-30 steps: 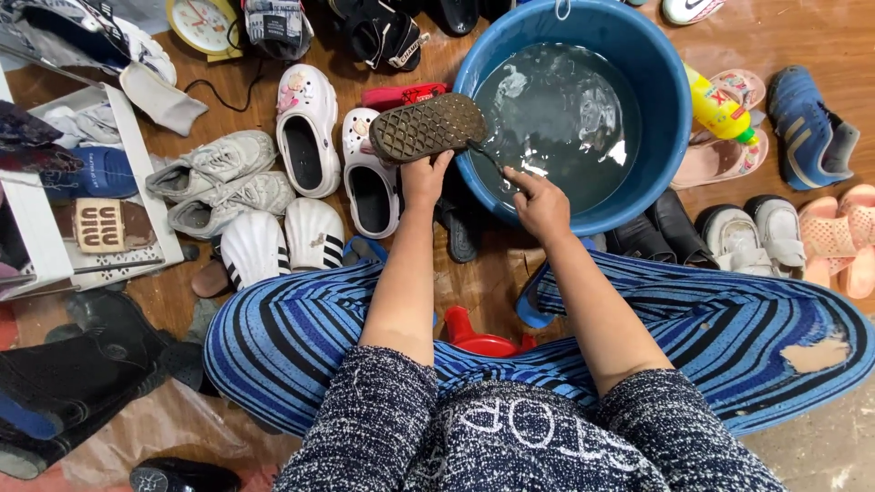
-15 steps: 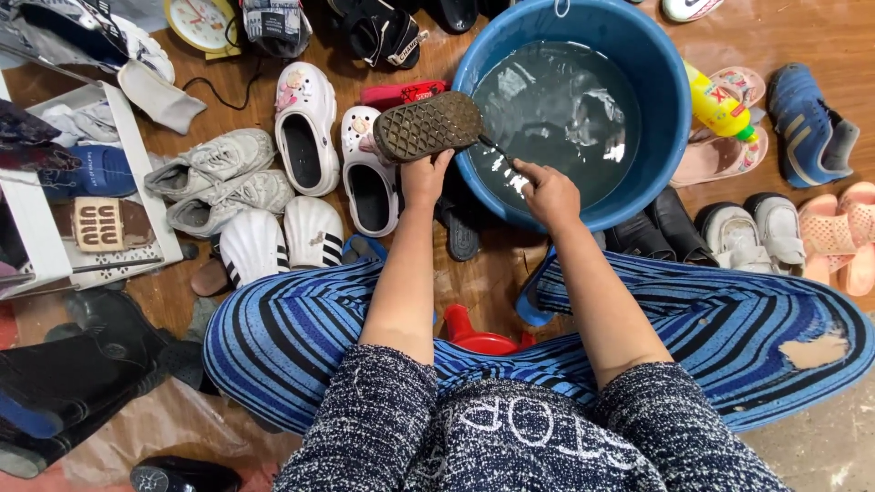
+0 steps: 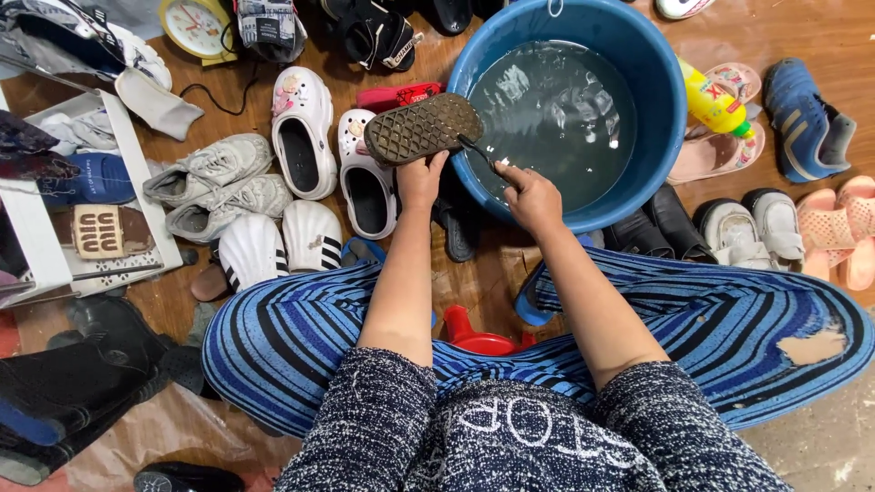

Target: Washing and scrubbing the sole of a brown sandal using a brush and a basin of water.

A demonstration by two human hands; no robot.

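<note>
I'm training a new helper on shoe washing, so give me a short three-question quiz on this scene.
1. True or false: the left hand holds a shoe sole up.
2. What does the right hand grip? A) a dark brush B) the yellow bottle C) a sandal
3. What is in the blue basin?

Key: 1 true; 2 A; 3 water.

Basin (image 3: 661,137) sits on the floor (image 3: 802,27) ahead of my knees, water inside. Sole-up shoe (image 3: 421,128) in my left hand (image 3: 421,178) hangs at its left rim; brush (image 3: 481,155) in my right hand (image 3: 531,196) lies just right of the shoe. Clogs (image 3: 305,132) lie left of the shoe, bottle (image 3: 713,100) right of the basin.
</note>
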